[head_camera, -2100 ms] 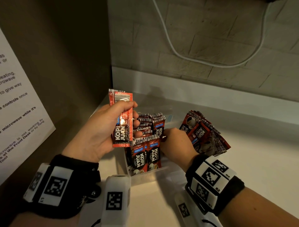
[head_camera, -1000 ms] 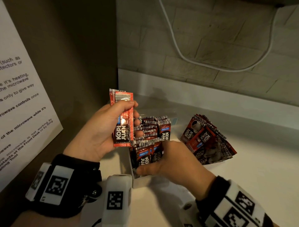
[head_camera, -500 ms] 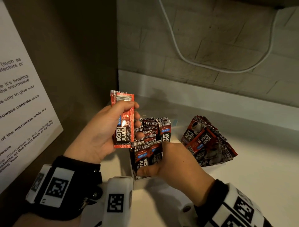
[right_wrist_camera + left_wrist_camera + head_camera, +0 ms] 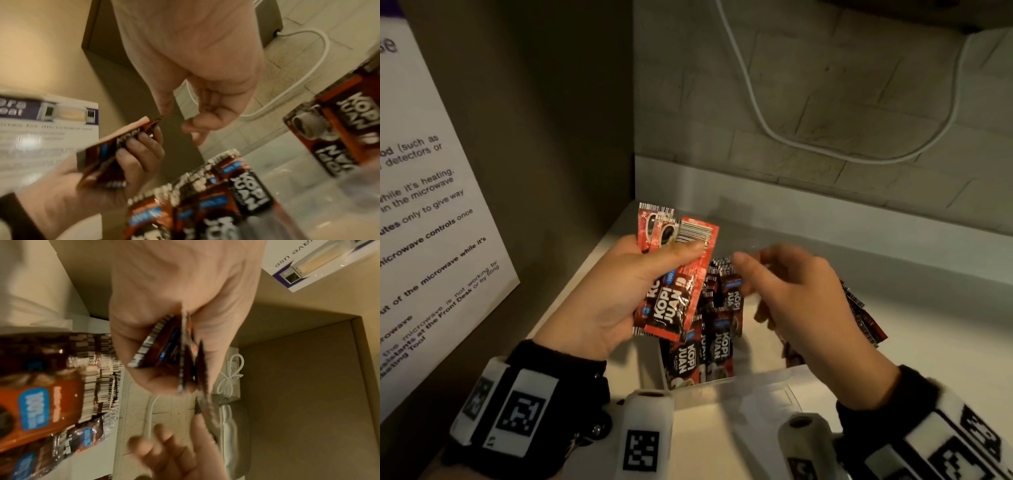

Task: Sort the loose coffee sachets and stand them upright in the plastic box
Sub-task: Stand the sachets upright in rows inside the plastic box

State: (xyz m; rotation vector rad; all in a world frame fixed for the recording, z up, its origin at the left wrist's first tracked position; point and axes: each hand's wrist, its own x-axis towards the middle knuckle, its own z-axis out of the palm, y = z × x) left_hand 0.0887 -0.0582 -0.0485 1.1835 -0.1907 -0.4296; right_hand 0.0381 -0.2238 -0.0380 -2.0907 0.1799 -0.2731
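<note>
**Box partly filled, a fan of sachets in hand, a pile still loose**

The plastic box (image 4: pixel 726 385) sits on the pale counter (image 4: pixel 928 329) just below both hands, and it already holds rows of coffee sachets (image 4: pixel 717 346) standing on end, packed toward its left side. Above its left edge the left hand (image 4: pixel 616 294) grips a small fan of held sachets (image 4: pixel 676 274), thumb across the front one, fingers curled behind; the front one is turned the opposite way up from the two behind. The right hand (image 4: pixel 798 294) hovers over the box with fingers loosely spread and, as far as the blurred views allow, holding nothing. Behind that hand, on the counter to the right of the box, lies a loose pile of sachets (image 4: pixel 866 318), overlapping and flat.

By my reading the job is well under way but not finished: the held ones need squaring and slotting in, and the pile remains.

The counter fills a corner nook. A printed microwave notice (image 4: pixel 431 219) leans on the left wall, and a white cable (image 4: pixel 774 130) loops across the tiled back wall.
</note>
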